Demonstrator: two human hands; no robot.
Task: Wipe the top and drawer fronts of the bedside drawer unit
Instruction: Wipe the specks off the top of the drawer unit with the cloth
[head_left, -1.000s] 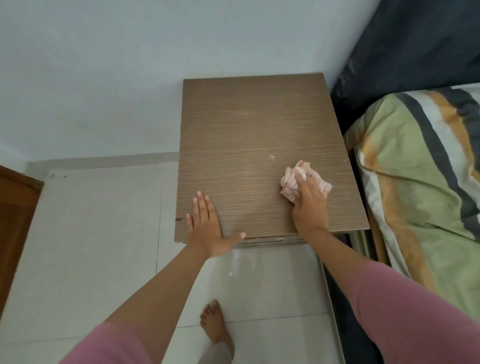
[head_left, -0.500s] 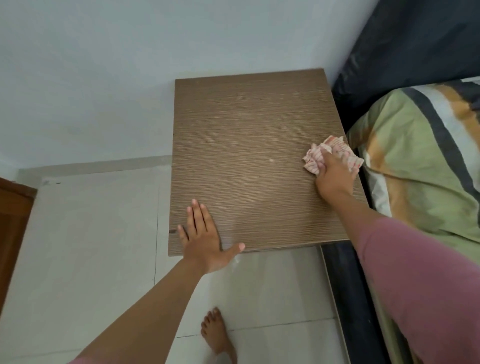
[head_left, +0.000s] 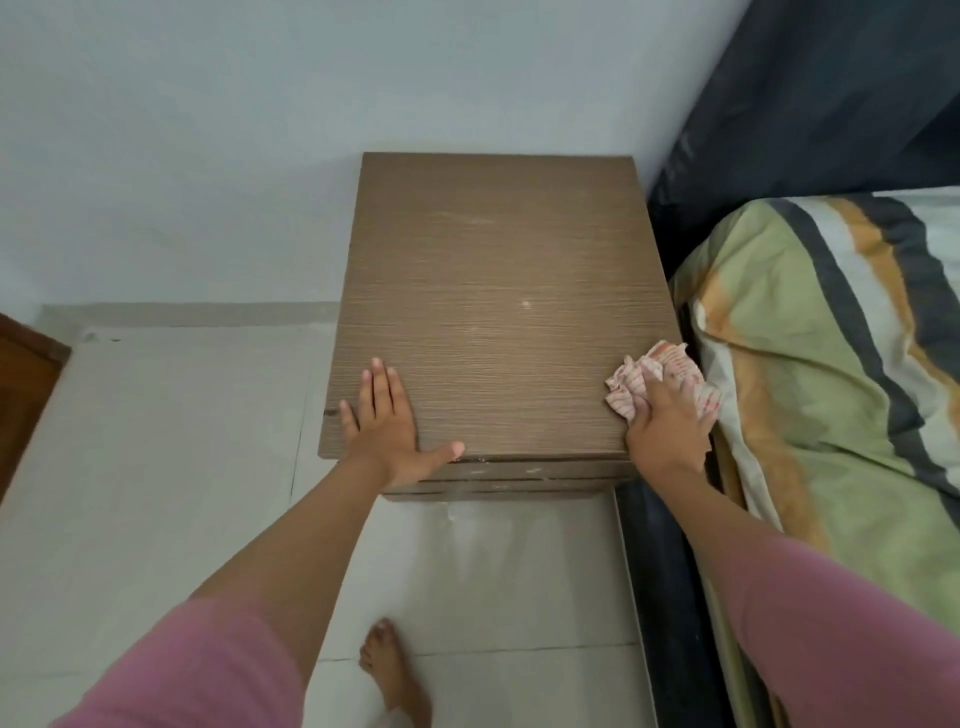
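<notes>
- Drawer unit (head_left: 498, 312) stands against the wall (head_left: 208, 156), bed (head_left: 831, 338) close on its right.
- Left hand (head_left: 387, 423) lies flat, fingers straight, on the top's near left corner.
- Right hand (head_left: 667, 423) grips a bunched cloth (head_left: 670, 371) at the near right edge.
- Bare foot (head_left: 395, 670) on the floor tiles (head_left: 156, 441).

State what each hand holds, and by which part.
The right hand grips the bunched cloth by its near end. The left hand holds nothing, lying flat on the unit's top.
</notes>
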